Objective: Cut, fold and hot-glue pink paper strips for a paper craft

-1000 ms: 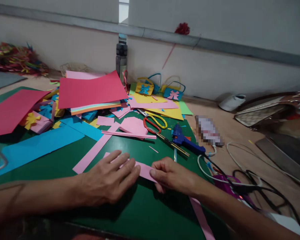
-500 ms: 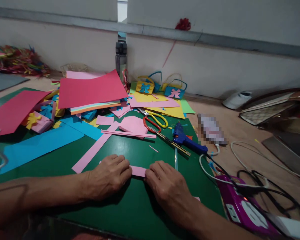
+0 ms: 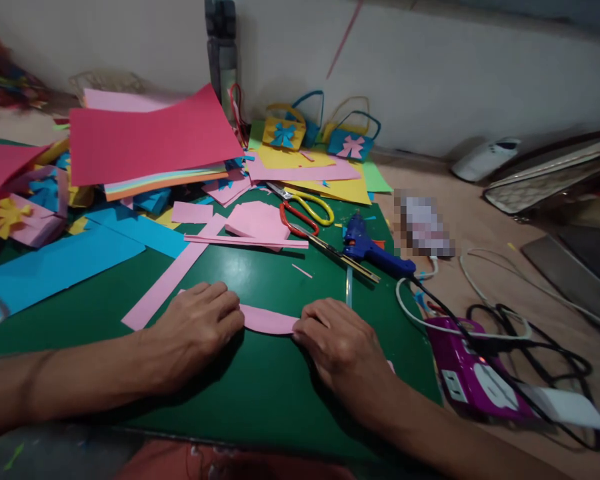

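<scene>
A pink paper strip [image 3: 269, 320] stretches between my two hands just over the green board, its middle bowed slightly. My left hand [image 3: 200, 333] is closed on the strip's left part, and a bit of pink shows past the knuckles. My right hand [image 3: 343, 343] pinches it farther right, the fingertips pressed together. Beyond the hands lie a folded narrow pink strip [image 3: 247, 242], a longer flat pink strip [image 3: 173, 277] and a pink paper piece [image 3: 260, 223]. Scissors with red and yellow handles [image 3: 310, 210] rest near a blue glue gun [image 3: 377, 250].
A stack of coloured sheets with a red sheet [image 3: 145, 140] on top stands at the back left. Small paper baskets [image 3: 350, 141] sit by the wall. On the right are a purple power strip [image 3: 480, 380], tangled cables and a white device [image 3: 485, 160]. Blue paper [image 3: 65, 260] lies left.
The view has tilted down and shifted. My hands have moved farther apart along the pink strip, so more of it shows between them.
</scene>
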`<state>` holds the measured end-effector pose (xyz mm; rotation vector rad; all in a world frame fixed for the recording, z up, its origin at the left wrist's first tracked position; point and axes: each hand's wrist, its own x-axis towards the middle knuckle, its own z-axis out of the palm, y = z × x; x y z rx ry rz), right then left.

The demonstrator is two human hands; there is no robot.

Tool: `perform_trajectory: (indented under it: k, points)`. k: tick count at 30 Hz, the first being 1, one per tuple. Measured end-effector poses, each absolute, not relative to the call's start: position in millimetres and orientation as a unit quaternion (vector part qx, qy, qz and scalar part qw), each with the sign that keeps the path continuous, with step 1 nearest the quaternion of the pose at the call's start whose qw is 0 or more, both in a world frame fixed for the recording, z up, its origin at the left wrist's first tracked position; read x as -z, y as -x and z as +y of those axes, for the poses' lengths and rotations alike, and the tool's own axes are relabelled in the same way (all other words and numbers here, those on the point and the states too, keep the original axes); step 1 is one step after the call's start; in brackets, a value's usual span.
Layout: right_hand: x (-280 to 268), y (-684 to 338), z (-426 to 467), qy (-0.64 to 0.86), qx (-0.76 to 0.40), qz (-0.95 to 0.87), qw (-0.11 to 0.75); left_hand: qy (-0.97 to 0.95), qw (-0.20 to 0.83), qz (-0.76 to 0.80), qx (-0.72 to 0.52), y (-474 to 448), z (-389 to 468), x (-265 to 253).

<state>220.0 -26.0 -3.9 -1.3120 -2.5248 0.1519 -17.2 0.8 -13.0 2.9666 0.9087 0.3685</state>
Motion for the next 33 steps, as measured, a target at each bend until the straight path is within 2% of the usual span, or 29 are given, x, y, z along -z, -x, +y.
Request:
perform_trajectory:
  k: [7,18,33]
  points:
    - [1.9,-222.7,-24.3,0.485,-0.125,-0.851,0.157,-0.935,0.082,0.315,-0.142,18.0,6.1,19.6]
    - [-2.3,-228.8,-28.9,0.523,-0.116,-0.835,0.128,-0.899,0.156,0.371,-0.17,14.1,5.1,16.0]
    - [2.8,-225.5,-27.4,0.512,-0.051,-0.847,0.135,-0.927,0.075,0.329,-0.165,10.6,5.2,20.9]
